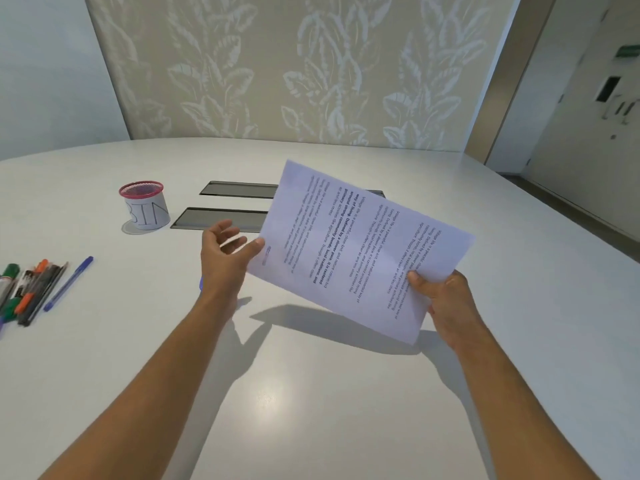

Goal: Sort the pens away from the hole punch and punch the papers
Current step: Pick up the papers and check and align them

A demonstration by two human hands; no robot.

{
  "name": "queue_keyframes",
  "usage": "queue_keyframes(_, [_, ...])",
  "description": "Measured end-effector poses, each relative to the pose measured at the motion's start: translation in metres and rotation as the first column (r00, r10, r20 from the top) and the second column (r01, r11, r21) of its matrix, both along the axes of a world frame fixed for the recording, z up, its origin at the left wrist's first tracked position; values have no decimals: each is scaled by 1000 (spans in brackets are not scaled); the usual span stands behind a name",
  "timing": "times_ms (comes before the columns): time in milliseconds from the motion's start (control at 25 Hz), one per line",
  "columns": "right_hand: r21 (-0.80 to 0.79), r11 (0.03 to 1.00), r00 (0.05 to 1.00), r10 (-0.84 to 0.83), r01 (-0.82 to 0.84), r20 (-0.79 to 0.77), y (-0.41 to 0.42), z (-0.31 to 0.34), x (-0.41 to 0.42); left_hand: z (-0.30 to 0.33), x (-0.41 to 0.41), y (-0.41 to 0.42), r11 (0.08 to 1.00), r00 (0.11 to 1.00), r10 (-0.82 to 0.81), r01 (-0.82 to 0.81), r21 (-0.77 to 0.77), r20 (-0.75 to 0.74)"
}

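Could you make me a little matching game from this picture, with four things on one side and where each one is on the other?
Things:
1. white printed paper sheets
2. pink-rimmed mesh cup labelled BIN
3. blue ballpoint pen
4. two dark metal cable hatches

Places:
A. set flush into the white table, partly behind the paper
B. lying at the right edge of the pen pile, far left
C. held in the air by both hands
D. standing upright left of the hatches

Pairs: 1-C, 2-D, 3-B, 4-A
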State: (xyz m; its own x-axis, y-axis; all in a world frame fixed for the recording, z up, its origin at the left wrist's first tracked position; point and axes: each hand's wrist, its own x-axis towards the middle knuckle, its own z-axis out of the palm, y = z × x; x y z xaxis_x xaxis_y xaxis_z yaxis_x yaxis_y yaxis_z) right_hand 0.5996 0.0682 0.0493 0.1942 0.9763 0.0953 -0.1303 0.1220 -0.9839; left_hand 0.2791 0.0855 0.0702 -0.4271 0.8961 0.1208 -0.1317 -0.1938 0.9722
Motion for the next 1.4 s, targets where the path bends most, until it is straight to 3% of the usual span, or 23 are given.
queue_keyframes(240, [31, 993, 989, 112, -115, 97, 4, 19, 6, 20, 3, 2, 959, 936, -283, 284, -25, -209])
queue_keyframes(480, [127, 991, 993, 25, -40, 112, 7, 19, 2, 17, 14, -3, 990, 963, -102, 123, 70, -251])
queue_keyframes(680, [42, 997, 982, -64, 58, 178, -1, -21, -15, -25, 23, -14, 997, 915, -79, 81, -11, -395])
queue_keyframes(800, [54, 994, 969, -108, 99, 222, 0, -19, -17, -23, 23, -15, 998, 908, -38, 51, 22, -417])
queue_keyframes(920, [77, 990, 965, -135, 121, 223, 4, -9, -14, -15, 22, -13, 997, 908, -15, 45, 62, -418])
queue_keyframes(1160, [-22, 997, 977, -74, 80, 198, -10, -34, -20, -34, 29, -23, 999, 899, -39, 33, -23, -436])
queue_keyframes(1400, [7, 997, 986, -75, 75, 147, -9, -19, -7, -19, 24, -18, 998, 934, -57, 53, -22, -354])
